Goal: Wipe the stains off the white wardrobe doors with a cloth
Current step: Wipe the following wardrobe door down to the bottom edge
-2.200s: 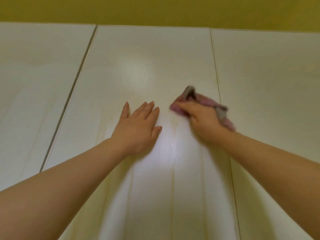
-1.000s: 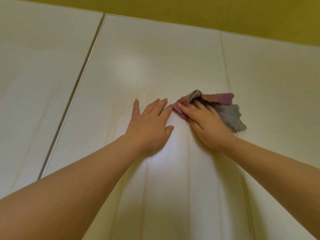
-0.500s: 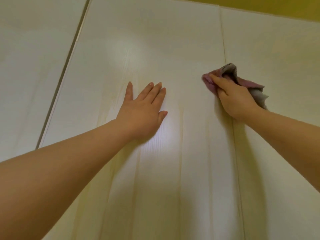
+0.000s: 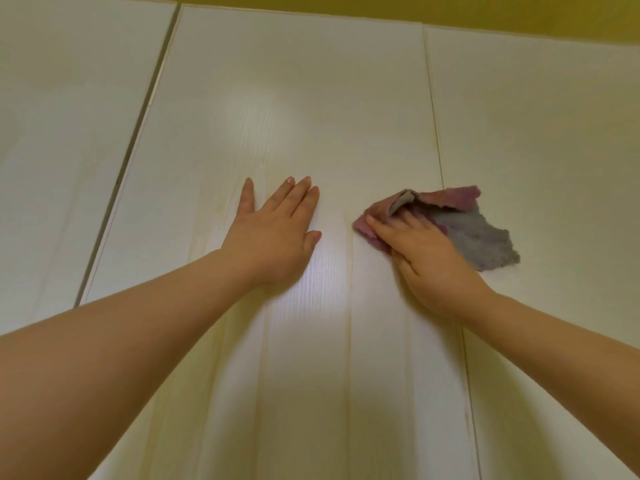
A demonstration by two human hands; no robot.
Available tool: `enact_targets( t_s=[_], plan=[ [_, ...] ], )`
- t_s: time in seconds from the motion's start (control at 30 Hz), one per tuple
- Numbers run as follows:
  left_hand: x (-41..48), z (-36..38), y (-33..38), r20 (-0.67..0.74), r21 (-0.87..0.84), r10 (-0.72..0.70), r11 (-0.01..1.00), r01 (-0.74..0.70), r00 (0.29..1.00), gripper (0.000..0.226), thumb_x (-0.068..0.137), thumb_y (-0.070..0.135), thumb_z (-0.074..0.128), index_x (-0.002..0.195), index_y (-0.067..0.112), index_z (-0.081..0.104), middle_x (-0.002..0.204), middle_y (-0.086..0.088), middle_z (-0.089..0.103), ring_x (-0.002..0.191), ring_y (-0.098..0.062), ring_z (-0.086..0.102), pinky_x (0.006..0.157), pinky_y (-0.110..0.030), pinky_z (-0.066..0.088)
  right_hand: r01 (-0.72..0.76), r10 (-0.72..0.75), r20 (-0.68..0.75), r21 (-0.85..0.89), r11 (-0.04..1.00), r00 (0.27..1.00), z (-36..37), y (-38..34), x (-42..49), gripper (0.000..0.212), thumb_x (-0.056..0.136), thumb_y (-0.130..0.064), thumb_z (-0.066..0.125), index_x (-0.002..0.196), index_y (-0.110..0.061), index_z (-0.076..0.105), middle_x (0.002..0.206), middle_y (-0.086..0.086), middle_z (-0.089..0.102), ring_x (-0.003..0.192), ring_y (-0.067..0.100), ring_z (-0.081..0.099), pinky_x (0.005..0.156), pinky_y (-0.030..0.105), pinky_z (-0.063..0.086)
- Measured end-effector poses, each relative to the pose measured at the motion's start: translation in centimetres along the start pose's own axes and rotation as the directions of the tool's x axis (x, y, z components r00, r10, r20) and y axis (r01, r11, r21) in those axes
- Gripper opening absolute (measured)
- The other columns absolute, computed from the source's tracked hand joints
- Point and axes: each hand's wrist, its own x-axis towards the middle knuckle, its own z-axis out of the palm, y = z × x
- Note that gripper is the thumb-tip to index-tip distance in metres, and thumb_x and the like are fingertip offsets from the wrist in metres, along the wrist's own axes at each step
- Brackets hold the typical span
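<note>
A crumpled, ragged-edged cloth (image 4: pixel 481 237), pink on one face and grey on the other, is pressed to the glossy, faintly grained white wardrobe door (image 4: pixel 294 98), right of centre frame. The right hand (image 4: pixel 427 261) grasps it, fingers tucked into a fold; the left hand (image 4: pixel 273 233) lies flat and released alongside.

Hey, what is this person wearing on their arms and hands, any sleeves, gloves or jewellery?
Nothing visible. The left grip and right grip are bare hands: no gloves, rings or watch. The left forearm and right forearm are uncovered to the frame's edge, no sleeve in view. Fingernails look short and plain.
</note>
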Motion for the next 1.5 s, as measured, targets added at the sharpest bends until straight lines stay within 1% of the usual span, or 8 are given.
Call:
enact_targets(
  t_s=[0.17, 0.33, 0.47, 0.93, 1.03, 1.23, 1.37, 1.5],
  plan=[
    [-0.1, -0.1, 0.4, 0.023, 0.014, -0.011, 1.000, 0.011, 1.000, 0.058, 0.102, 0.040, 0.010, 0.149, 0.018, -0.016, 0.157, 0.003, -0.020, 0.144, -0.013, -0.018, 0.112, -0.049, -0.015, -0.311, 0.344, -0.146, 0.209, 0.927, 0.928, -1.3, 1.4, 2.5, 0.045, 0.098, -0.010, 0.028, 0.141, -0.019, 0.038, 0.142, 0.001, 0.041, 0.136, 0.022, 0.030, 0.108, 0.019, 0.015],
    [0.0, -0.4, 0.1, 0.042, 0.035, -0.007, 0.999, 0.006, 0.999, 0.059, 0.101, 0.042, 0.009, 0.149, 0.019, -0.017, 0.157, 0.003, -0.021, 0.144, -0.012, -0.018, 0.112, -0.049, -0.015, 0.100, -0.100, -0.030, -0.001, 0.995, 0.995, 1.3, -1.6, 1.7, 0.062, 0.086, -0.030, 0.010, 0.139, -0.024, 0.041, 0.144, 0.000, 0.041, 0.137, 0.020, 0.028, 0.113, 0.028, 0.005],
    [0.0, -0.6, 0.2, 0.048, 0.029, -0.019, 0.999, 0.018, 0.999, 0.059, 0.102, 0.041, 0.011, 0.149, 0.020, -0.017, 0.157, 0.004, -0.022, 0.143, -0.011, -0.019, 0.112, -0.048, -0.016, -0.211, 0.225, -0.186, 0.090, 0.973, 0.957, -0.2, -0.4, 4.2, 0.050, 0.096, -0.010, 0.029, 0.143, -0.027, 0.032, 0.151, -0.004, 0.028, 0.140, 0.016, 0.017, 0.111, 0.022, 0.001],
    [-1.0, 0.2, 0.1, -0.116, 0.068, -0.047, 0.996, 0.055, 0.992, 0.063, 0.099, 0.047, 0.015, 0.149, 0.025, -0.017, 0.157, 0.008, -0.020, 0.143, -0.015, -0.022, 0.114, -0.046, -0.012, 0.094, -0.093, -0.016, 0.226, 0.970, 0.996, 2.1, -3.8, 1.9, 0.043, 0.099, -0.011, 0.037, 0.141, -0.022, 0.039, 0.148, -0.004, 0.035, 0.137, 0.008, 0.027, 0.106, 0.009, 0.010],
    [-1.0, 0.4, -1.5, -0.225, -0.095, -0.107, 0.992, 0.087, 0.968, 0.062, 0.101, 0.039, 0.023, 0.150, 0.024, -0.012, 0.159, 0.008, -0.011, 0.144, -0.011, -0.016, 0.115, -0.039, -0.010, -0.050, 0.105, -0.124, 0.384, 0.922, 0.987, -0.1, -2.6, 3.9, 0.037, 0.094, -0.001, 0.045, 0.131, -0.004, 0.051, 0.136, 0.011, 0.050, 0.121, 0.012, 0.049, 0.092, 0.003, 0.030],
    [-1.1, 0.8, -7.2, -0.453, -0.176, -0.114, 0.984, 0.037, 0.884, 0.067, 0.091, -0.005, 0.033, 0.151, 0.019, 0.017, 0.149, 0.000, 0.039, 0.146, -0.014, 0.011, 0.116, -0.034, 0.004, -0.344, 0.365, -0.164, 0.141, 0.928, 0.917, 1.6, -6.6, 7.6, 0.063, 0.091, 0.001, 0.034, 0.145, -0.028, 0.024, 0.152, -0.003, 0.024, 0.140, 0.019, 0.012, 0.109, 0.030, 0.007],
    [-1.5, 1.4, -11.7, -0.442, -0.147, -0.090, 0.989, 0.027, 0.893, 0.061, 0.094, 0.000, 0.036, 0.150, 0.020, 0.023, 0.156, 0.002, 0.024, 0.146, -0.016, 0.009, 0.115, -0.035, 0.002, -0.023, 0.054, -0.109, 0.267, 0.963, 0.993, 4.7, -11.1, 8.4, 0.052, 0.095, 0.000, 0.032, 0.140, -0.024, 0.038, 0.147, -0.010, 0.034, 0.138, 0.011, 0.023, 0.101, 0.005, 0.011],
    [-2.3, 1.9, -15.4, -0.386, -0.098, -0.086, 0.994, 0.052, 0.919, 0.061, 0.098, 0.011, 0.034, 0.152, 0.022, 0.010, 0.159, 0.005, 0.004, 0.146, -0.013, -0.006, 0.116, -0.037, -0.006, -0.295, 0.415, -0.165, 0.480, 0.826, 0.895, 2.4, -9.9, 12.9, 0.046, 0.097, -0.001, 0.029, 0.136, -0.020, 0.045, 0.136, -0.010, 0.043, 0.124, -0.001, 0.036, 0.094, -0.002, 0.020]
  ],
)
